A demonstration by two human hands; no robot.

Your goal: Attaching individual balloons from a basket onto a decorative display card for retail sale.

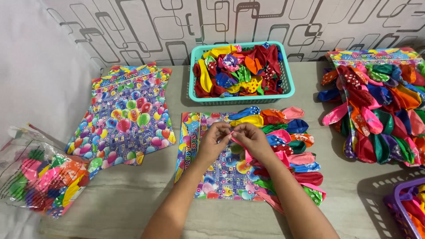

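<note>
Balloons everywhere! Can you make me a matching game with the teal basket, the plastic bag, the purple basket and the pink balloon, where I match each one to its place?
Things:
1. teal basket
2. plastic bag
3. purple basket
4. pink balloon

Places:
A. bottom right corner
B. pinched between both hands, over the printed card
C. far side of the table, by the wall
D. left edge of the table

Pairs: 1-C, 2-D, 3-A, 4-B

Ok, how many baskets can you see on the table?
2: a teal basket at the back middle, full of balloons, and a purple basket at the front right corner, partly out of view.
</note>
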